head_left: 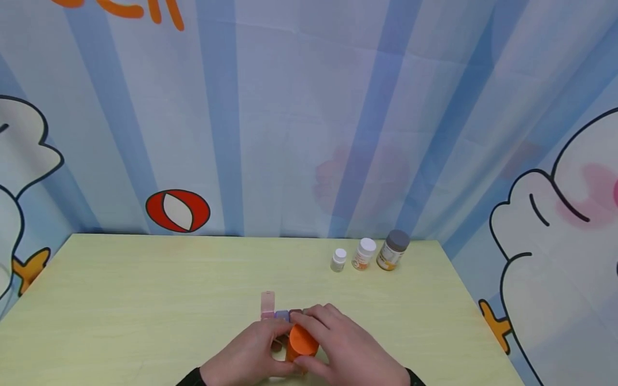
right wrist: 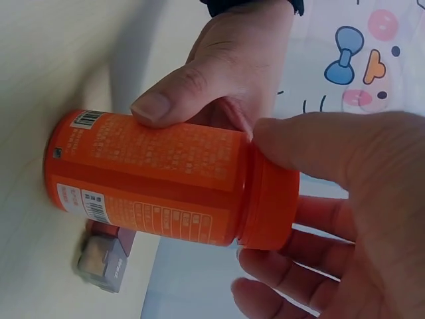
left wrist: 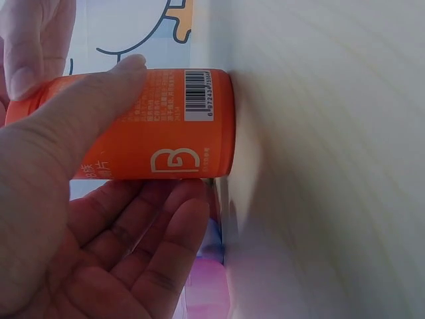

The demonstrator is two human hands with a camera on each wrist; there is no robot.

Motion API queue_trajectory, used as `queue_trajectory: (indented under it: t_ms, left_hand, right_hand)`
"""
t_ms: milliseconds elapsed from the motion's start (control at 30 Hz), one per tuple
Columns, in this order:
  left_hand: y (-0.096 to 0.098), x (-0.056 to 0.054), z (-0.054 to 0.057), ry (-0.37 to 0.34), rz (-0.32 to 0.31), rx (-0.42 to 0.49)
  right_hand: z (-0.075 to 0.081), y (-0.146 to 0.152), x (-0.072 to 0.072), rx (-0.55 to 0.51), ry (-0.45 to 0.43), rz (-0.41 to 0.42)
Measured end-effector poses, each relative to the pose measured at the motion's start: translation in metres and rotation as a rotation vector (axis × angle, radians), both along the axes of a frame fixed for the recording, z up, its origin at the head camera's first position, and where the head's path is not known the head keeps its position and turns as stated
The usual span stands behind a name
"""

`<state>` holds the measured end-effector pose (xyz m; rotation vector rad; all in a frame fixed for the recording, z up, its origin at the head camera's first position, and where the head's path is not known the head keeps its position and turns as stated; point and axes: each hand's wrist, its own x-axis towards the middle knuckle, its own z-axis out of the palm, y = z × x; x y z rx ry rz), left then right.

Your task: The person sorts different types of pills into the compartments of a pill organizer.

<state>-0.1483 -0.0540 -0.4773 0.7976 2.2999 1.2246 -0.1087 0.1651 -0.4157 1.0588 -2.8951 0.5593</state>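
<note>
An orange pill bottle [head_left: 303,342] with printed labels and a barcode stands upright near the table's front. My left hand [head_left: 251,349] grips its body [left wrist: 179,126], thumb on one side and fingers on the other. Around the orange cap [right wrist: 271,206], my right hand [head_left: 350,348] curls its thumb and fingers; the cap sits on the bottle. Just behind the bottle lies a small pill organizer with coloured compartments, partly hidden by my hands. Its pink lid [head_left: 267,301] is raised, next to a purple compartment [head_left: 282,316]. A greyish compartment [right wrist: 103,262] shows in the right wrist view.
Three more bottles stand at the back right of the pale yellow table [head_left: 159,300]: a small white-capped one [head_left: 338,260], a larger white-capped one [head_left: 364,254] and a dark-capped one [head_left: 393,250]. A printed cloth [head_left: 289,118] hangs behind the table.
</note>
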Motion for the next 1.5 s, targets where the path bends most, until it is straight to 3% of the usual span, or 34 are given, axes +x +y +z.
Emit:
queue_trajectory:
  t_ms: [400, 733, 1000, 1367, 1500]
  left_hand:
    - [0.0003, 0.0, 0.0018, -0.036, 0.001, 0.011]
    - [0.0006, -0.0011, 0.0012, 0.019, -0.003, -0.016]
    - [-0.0007, 0.0003, 0.0014, 0.001, 0.004, -0.006]
    - [-0.0007, 0.0002, 0.0021, -0.002, 0.008, 0.005]
    - [-0.0004, 0.0011, 0.0018, 0.003, 0.001, 0.012]
  right_hand:
    - [0.0049, 0.0024, 0.0006, -0.022, -0.1, 0.075]
    - [-0.0025, -0.0004, -0.0007, 0.004, -0.004, -0.019]
    - [0.0, 0.0033, -0.0014, -0.054, -0.033, 0.086]
    - [0.0023, 0.0068, -0.0015, -0.036, -0.14, 0.228]
    - [0.002, 0.0054, -0.0004, -0.028, -0.125, 0.199]
